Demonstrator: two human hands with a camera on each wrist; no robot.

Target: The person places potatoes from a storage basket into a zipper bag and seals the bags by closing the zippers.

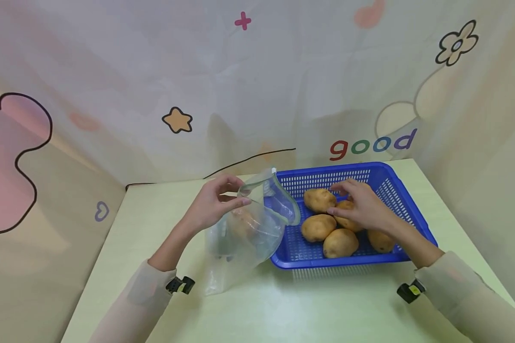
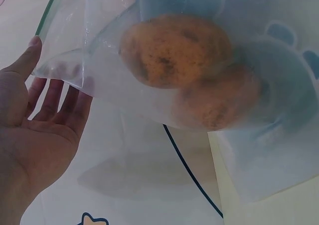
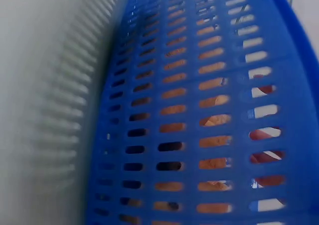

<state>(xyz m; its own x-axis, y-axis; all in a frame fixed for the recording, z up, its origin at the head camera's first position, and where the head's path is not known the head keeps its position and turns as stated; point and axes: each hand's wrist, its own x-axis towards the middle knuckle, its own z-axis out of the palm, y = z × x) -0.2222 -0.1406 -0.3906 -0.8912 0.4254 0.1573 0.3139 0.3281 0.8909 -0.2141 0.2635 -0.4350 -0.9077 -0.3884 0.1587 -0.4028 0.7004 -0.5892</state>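
the wall cloth [image 1: 257,76] reads "good" [image 1: 367,146], at twelve o'clock from the blue basket [image 1: 309,264] of potatoes [image 1: 340,243]. at nine o'clock, overlapping its rim, is a see-through bag [image 1: 257,240] with two more potatoes [image 2: 174,51] inside; the left hand [image 1: 210,205] grips its mouth. the right hand [image 1: 366,204], fingers parted, partly hides the basket's potatoes.

Soft, even brightness fills the head view, with a pale sheen on the light-green, smooth bench [image 1: 279,309] and faint shadows on the white cloth backdrop printed with cartoons [image 1: 257,81]. The left wrist view is dimmer and greyer; glints streak the clear, milky plastic bag [image 2: 134,103], which veils the brown, oval potatoes [image 2: 174,51]. In the right wrist view, the blue, slotted plastic basket [image 3: 299,115] sits beside heavy blur at left.
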